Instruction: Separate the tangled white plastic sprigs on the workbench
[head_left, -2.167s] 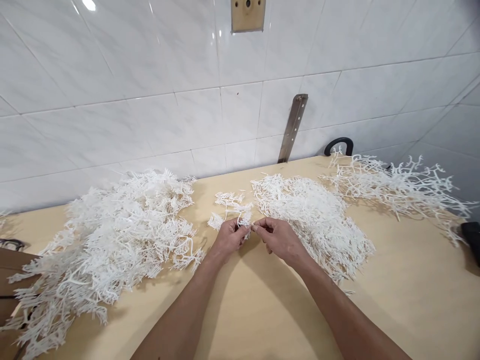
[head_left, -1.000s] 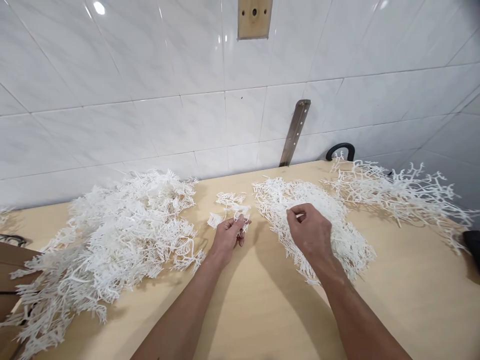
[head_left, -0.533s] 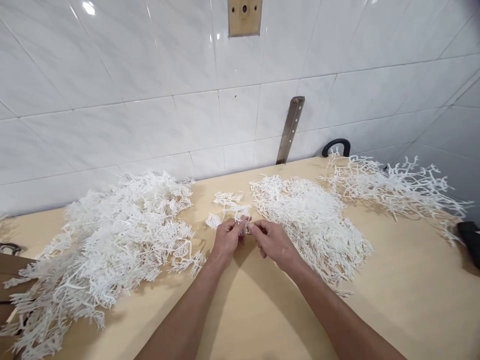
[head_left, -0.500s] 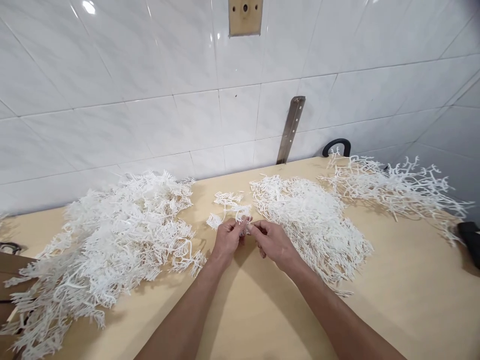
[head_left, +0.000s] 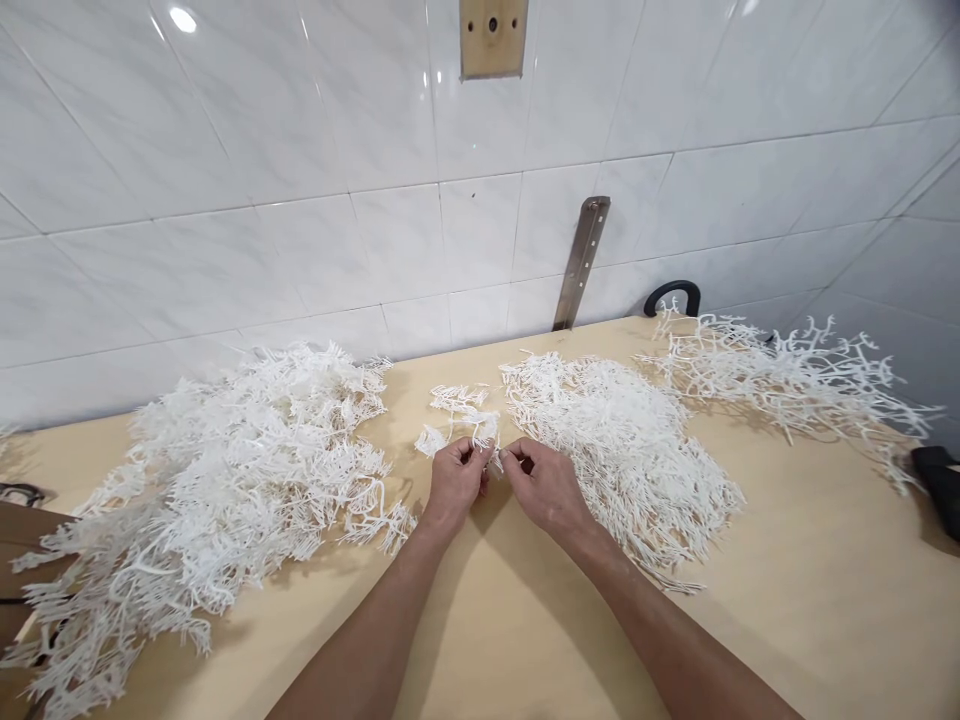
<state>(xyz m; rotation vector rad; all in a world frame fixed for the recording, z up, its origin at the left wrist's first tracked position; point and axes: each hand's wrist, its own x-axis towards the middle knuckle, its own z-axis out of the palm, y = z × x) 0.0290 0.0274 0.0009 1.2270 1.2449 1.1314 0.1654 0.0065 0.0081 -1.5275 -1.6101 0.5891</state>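
Observation:
My left hand [head_left: 459, 482] is closed, its thumb and fingers pinching a white branching plastic sprig [head_left: 484, 428] that spreads out beyond the fingertips. Close beside it, my right hand [head_left: 544, 485] is also closed, thumb against forefinger, at the sprig's right edge. Whatever sits in that pinch is too small to make out. Just past my hands, more white sprig pieces [head_left: 457, 397] lie on the table. A large tangled heap of white sprigs [head_left: 262, 470] spreads to the left. Right of my hands is a pile of thin white strands [head_left: 622, 440].
Bare, thicker white branching stems [head_left: 787, 375] lie at the back right. A black curved handle [head_left: 673, 290] stands behind them, and a black object [head_left: 937, 490] is at the right edge. A metal strip [head_left: 581, 262] leans against the tiled wall [head_left: 300, 250]. A brown box [head_left: 34, 555] is at left.
My right hand has moved slightly right, widening the gap between my fingertips. My left hand stays nearly in place with the sprig. The view has shifted a little.

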